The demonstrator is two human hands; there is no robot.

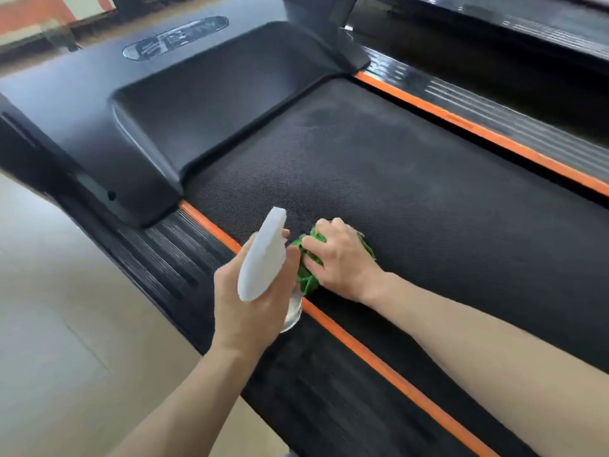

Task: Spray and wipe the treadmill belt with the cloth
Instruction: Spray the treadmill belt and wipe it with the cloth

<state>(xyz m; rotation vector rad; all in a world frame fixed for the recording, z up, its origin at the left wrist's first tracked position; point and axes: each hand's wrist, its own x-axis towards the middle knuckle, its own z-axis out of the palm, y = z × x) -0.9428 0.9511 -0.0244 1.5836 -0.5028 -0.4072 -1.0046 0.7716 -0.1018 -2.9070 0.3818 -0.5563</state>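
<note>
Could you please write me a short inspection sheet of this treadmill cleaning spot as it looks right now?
Surface: black textured treadmill belt with a faint pale haze near its front end; orange strips run along both edges.
Job's things: green cloth bunched on the belt by the near orange strip; white spray bottle held above the side rail.
Clutter: nothing seen.
Grippers: left hand grips the spray bottle; right hand presses on the cloth, fingers curled over it.
Cables: nothing seen.
Surroundings: black motor cover ahead, light floor to the left, another dark machine to the right.
</note>
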